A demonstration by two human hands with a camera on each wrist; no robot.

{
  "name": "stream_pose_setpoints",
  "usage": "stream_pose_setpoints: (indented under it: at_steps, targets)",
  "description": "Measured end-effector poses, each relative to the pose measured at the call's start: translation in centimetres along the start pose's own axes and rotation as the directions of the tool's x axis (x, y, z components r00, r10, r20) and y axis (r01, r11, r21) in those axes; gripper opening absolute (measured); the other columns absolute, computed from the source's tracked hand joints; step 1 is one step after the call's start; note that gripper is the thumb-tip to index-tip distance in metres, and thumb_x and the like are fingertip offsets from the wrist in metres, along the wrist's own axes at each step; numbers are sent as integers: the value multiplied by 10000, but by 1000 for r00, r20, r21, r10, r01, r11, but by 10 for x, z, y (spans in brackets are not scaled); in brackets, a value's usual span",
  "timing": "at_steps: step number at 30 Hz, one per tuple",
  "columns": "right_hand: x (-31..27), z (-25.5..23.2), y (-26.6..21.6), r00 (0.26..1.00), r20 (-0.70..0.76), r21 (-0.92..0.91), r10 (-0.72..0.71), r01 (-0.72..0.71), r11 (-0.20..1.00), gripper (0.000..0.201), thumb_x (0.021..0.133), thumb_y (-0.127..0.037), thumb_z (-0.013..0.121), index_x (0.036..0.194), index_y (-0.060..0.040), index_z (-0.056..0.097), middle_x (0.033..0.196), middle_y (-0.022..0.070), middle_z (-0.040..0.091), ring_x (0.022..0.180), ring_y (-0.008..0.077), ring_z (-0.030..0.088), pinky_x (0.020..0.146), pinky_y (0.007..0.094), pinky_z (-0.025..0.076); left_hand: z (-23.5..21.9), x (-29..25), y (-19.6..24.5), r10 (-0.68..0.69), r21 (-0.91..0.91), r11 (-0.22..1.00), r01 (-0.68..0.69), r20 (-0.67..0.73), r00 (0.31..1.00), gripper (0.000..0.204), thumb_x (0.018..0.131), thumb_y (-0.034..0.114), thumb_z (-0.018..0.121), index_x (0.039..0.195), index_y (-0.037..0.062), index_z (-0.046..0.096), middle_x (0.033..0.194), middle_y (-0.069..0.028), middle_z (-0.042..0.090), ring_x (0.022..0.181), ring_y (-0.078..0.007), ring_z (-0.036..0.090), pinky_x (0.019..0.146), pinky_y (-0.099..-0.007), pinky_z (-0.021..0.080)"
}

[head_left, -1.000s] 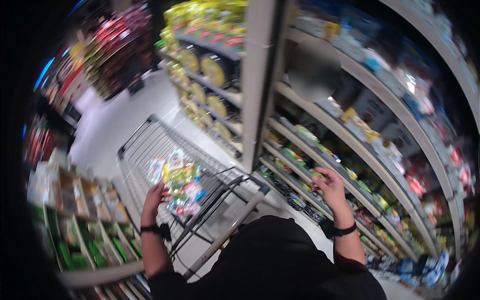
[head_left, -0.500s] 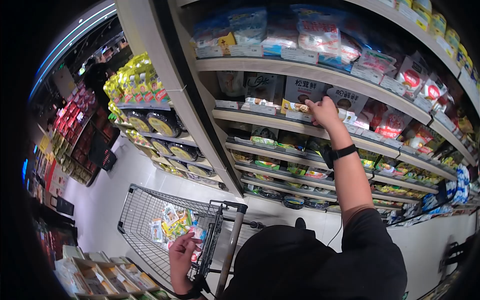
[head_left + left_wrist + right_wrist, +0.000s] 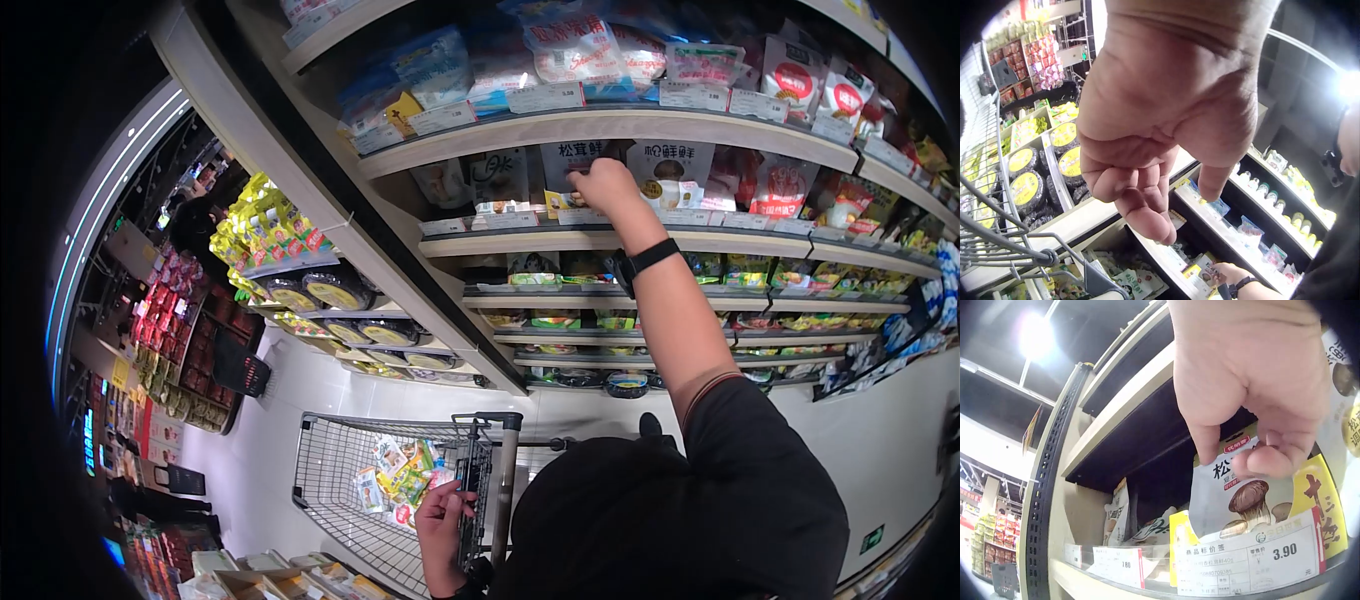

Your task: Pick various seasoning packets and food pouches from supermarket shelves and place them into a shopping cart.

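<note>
The right hand (image 3: 1250,381) is at one grey mushroom packet (image 3: 1249,501) on the shelf, thumb and bent fingers at its top; whether they pinch I cannot tell. One similar packet (image 3: 672,172) stands to its right, one 3.90 label (image 3: 1257,559) near, at the shelf edge (image 3: 500,243), a dark gap left. The left hand (image 3: 1163,112), loosely curled, hangs near one cart (image 3: 345,440); floor (image 3: 400,394) runs between cart and shelves

we see yellow bags (image 3: 268,228) above the round packs (image 3: 338,290), with a basket (image 3: 240,364) and red packets (image 3: 160,308) left of those packs.
</note>
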State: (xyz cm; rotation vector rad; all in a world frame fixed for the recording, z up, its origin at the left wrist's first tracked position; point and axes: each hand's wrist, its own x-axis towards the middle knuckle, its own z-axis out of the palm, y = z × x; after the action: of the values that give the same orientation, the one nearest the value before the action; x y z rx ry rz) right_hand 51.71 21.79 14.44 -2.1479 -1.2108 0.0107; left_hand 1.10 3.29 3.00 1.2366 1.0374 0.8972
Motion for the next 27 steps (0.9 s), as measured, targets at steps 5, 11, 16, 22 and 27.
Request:
stream_pose_setpoints:
  at_steps: [5,11,16,22,27]
  targets:
    - [26,10,5,993,58,105,102,-107,989,430,823,-362,539,819,37,699,722,235,656,747,357,666,770,417,508,5,2,-6,12,21,1000,-13,22,1000,255,938,71,562,1165,-44,567,924,-157,683,694,-118,587,694,-239,477]
    - [11,9,1,987,-95,228,133,-108,968,361,826,-277,541,733,40,687,618,173,646,630,288,667,685,375,527,10,3,-9,18,11,1000,-19,41,999,245,937,77,569,1151,-44,566,933,-158,680,702,-119,587,690,-236,476]
    - [-1,-9,-1,948,170,714,271,-308,629,233,844,-135,597,691,25,670,605,119,657,584,192,666,559,300,527,12,5,-8,11,5,1000,-12,74,997,249,942,87,566,1149,-52,561,929,-164,680,702,-127,588,687,-241,478]
    - [-24,3,10,994,-106,828,25,74,556,210,843,-165,703,918,26,655,724,87,698,635,113,673,574,257,511,15,13,-7,14,-16,1000,-12,107,994,252,946,96,564,1149,-53,562,918,-171,681,697,-134,589,678,-252,485]
    - [-68,-1,8,970,-162,875,-180,225,428,194,847,-62,663,1019,19,630,881,81,703,768,125,681,701,258,525,16,18,-6,25,13,1000,-27,138,990,251,942,88,566,1152,-49,566,927,-161,685,699,-127,594,677,-248,485]
